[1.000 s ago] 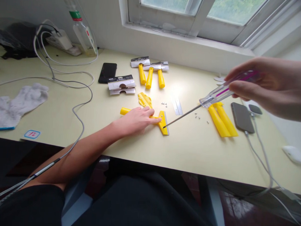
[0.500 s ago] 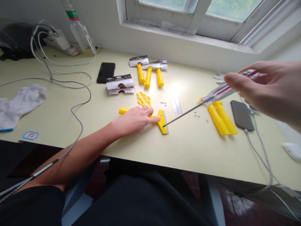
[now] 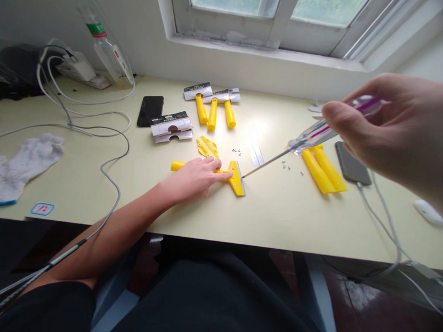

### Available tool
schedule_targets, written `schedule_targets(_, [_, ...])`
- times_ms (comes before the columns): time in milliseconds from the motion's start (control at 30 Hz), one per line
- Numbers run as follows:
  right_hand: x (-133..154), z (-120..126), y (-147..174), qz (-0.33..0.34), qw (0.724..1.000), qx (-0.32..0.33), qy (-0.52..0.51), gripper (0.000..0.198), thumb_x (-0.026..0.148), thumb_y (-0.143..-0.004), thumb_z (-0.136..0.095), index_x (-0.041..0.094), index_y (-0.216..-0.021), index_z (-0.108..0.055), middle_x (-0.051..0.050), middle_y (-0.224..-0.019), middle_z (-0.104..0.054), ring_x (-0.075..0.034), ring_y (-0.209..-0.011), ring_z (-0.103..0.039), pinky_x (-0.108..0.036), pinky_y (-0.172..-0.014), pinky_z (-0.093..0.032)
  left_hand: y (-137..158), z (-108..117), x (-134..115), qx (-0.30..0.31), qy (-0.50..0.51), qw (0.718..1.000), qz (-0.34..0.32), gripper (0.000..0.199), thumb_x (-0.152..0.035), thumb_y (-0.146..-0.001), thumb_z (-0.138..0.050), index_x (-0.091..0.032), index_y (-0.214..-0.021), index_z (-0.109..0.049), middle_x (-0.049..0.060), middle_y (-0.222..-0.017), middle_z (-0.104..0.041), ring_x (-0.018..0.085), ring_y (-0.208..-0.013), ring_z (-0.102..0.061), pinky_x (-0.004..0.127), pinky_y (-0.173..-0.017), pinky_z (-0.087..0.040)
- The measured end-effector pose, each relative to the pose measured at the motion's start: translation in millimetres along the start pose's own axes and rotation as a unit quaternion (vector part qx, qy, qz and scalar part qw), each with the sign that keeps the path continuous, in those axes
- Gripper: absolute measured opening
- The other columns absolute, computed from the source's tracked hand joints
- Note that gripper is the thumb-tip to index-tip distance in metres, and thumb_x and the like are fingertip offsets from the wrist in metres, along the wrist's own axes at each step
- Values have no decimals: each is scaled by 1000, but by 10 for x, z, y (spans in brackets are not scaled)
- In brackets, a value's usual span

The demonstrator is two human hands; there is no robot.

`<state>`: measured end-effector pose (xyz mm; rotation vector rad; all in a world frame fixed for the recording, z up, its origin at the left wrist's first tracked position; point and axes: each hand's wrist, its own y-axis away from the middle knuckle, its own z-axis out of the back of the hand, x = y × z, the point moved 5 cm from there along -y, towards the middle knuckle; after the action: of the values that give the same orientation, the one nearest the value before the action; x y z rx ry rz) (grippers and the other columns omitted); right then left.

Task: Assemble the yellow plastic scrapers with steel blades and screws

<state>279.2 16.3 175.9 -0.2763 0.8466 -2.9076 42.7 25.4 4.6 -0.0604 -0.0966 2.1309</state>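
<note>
My left hand (image 3: 196, 178) is closed over the handle of a yellow scraper (image 3: 236, 182) lying on the table, its index finger stretched along the neck. Two small screws show in the scraper's head, and a metal blade runs along its right edge. My right hand (image 3: 386, 128) grips a screwdriver (image 3: 313, 135) by its clear handle with a purple stripe. The shaft slants down left, its tip close to the blade edge; whether it touches cannot be told. Loose yellow scraper head pieces (image 3: 207, 147) lie just beyond my left hand. Small nuts (image 3: 236, 150) sit near the scraper.
Loose blades (image 3: 256, 154), small screws (image 3: 286, 165) and yellow handles (image 3: 323, 169) lie to the right, beside a grey phone (image 3: 352, 162). Further back are packaged scrapers (image 3: 212, 112), card sleeves (image 3: 172, 127) and a black phone (image 3: 150, 111). A cable (image 3: 125, 153) crosses my left forearm.
The screwdriver tip has left the lower screw on the scraper's head and moved up to the blade edge. My left hand still holds the scraper in place. The view has shifted slightly.
</note>
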Motion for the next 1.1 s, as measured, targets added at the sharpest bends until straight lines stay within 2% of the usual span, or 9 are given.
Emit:
schedule_targets(200, [-12,32,19,-22,999,16,-43,50,65,-85,-52,17,-85,-65,0,-62,-57,-6,-51,-47,-30,-53,-34,1,-2,-1,-4,-1,1000,-1,52,-7,-88,-47,-28,-135,-56,7,-100,-58,20,-92,-55,29,-74,-42])
schedule_targets(400, [-8,-28,35,-11,999,11,-45,43,58,-85,-56,16,-82,-65,0,-59,-55,-6,-49,-47,-28,-50,-35,0,3,0,-4,3,1000,2,51,-8,-89,-47,-29,-135,-56,7,-100,-58,20,-93,-54,30,-76,-42])
schedule_targets(600, [-64,-2,58,-28,998,16,-48,52,67,-84,-52,17,-86,-66,0,-62,-57,-9,-54,-53,-30,-53,-34,-1,3,2,-3,4,1000,2,52,-7,-88,-47,-29,-134,-56,7,-100,-58,20,-93,-55,30,-75,-42])
schedule_targets(733, [-56,-18,66,-19,998,20,-50,54,70,-82,-53,18,-82,-66,0,-61,-57,-9,-53,-52,-30,-52,-35,0,3,0,-4,2,1000,2,51,-8,-88,-47,-29,-133,-57,7,-100,-59,20,-93,-55,30,-75,-42])
schedule_targets(1100, [-85,-11,107,-13,998,26,-60,40,57,-86,-56,18,-85,-62,-1,-66,-57,-8,-54,-48,-31,-53,-37,3,-4,12,-4,9,1000,2,54,-6,-86,-48,-28,-135,-56,7,-99,-59,21,-93,-55,30,-76,-42])
